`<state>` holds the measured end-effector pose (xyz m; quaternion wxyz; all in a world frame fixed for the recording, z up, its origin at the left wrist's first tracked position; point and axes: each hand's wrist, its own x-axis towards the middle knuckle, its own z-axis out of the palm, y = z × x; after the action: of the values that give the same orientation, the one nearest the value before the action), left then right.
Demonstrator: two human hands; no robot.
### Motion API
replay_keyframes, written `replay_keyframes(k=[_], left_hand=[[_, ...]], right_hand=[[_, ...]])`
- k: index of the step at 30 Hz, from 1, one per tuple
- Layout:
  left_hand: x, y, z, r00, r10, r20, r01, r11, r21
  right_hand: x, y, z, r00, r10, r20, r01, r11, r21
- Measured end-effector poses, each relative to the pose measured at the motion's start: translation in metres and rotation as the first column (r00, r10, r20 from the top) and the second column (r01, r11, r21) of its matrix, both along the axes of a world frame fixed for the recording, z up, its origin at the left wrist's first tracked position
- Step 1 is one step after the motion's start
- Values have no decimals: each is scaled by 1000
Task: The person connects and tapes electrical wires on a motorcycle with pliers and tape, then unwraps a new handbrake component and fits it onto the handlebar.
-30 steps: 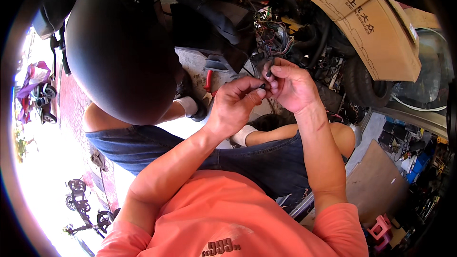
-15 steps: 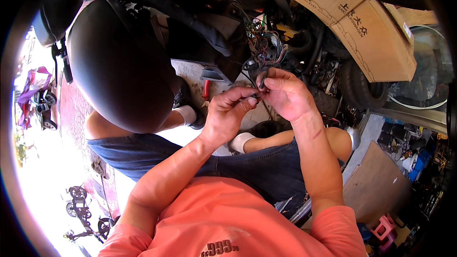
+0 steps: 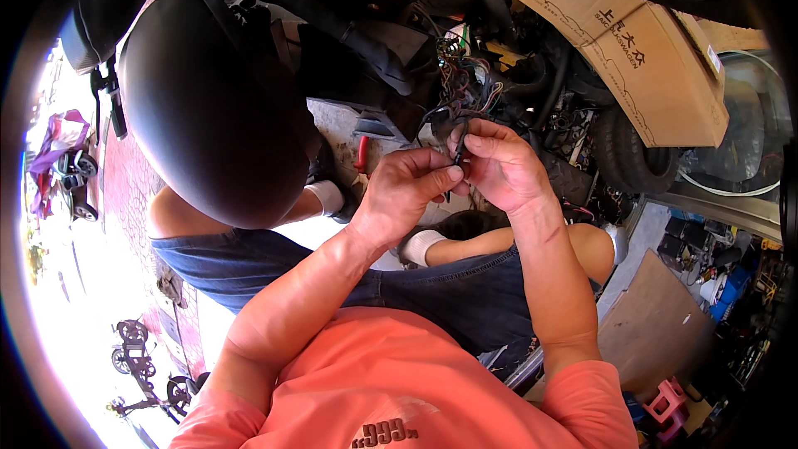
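Note:
My left hand (image 3: 406,191) and my right hand (image 3: 504,168) meet in front of my knees, both closed in a pinch. Between their fingertips runs a thin black cable (image 3: 460,148); its lower end pokes out under my left thumb. Whether it is wrapped in tape is too small to tell. Just beyond my fingers hangs a tangle of coloured wires (image 3: 474,87), coming out of the dark body of a scooter or similar vehicle. The inner fingers of both hands are partly hidden.
A large black rounded seat (image 3: 208,108) rises on the left. A red handle (image 3: 362,154) shows on the ground past my left hand. At right are a cardboard box (image 3: 632,58), a black tyre (image 3: 632,154), a brown board (image 3: 657,324) and a pink stool (image 3: 667,403).
My left hand has shifted slightly, its thumb now further along the cable and closer to my right fingers. More of the black cable shows between the hands. My right hand stays nearly in place.

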<state>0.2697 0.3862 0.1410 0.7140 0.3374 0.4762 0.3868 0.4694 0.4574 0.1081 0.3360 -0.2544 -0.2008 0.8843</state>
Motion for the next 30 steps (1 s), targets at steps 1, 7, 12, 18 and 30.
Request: replay_keyframes(k=[1, 7, 12, 18, 30], left_hand=[[0, 0, 0, 1000, 8, 9, -8, 1000, -8], [3, -2, 1, 999, 48, 12, -48, 999, -10], [5, -4, 1, 995, 68, -67, -68, 998, 6], [6, -7, -3, 992, 91, -82, -89, 996, 30], [4, -8, -9, 996, 85, 36, -84, 996, -15]], right_hand=[[1, 1, 0, 1000, 13, -14, -13, 1000, 1], [0, 2, 4, 999, 37, -30, -35, 998, 54], [0, 3, 6, 998, 28, 57, -33, 995, 99], [4, 6, 2, 991, 50, 124, -67, 988, 136], [4, 6, 2, 985, 40, 170, -67, 985, 157]])
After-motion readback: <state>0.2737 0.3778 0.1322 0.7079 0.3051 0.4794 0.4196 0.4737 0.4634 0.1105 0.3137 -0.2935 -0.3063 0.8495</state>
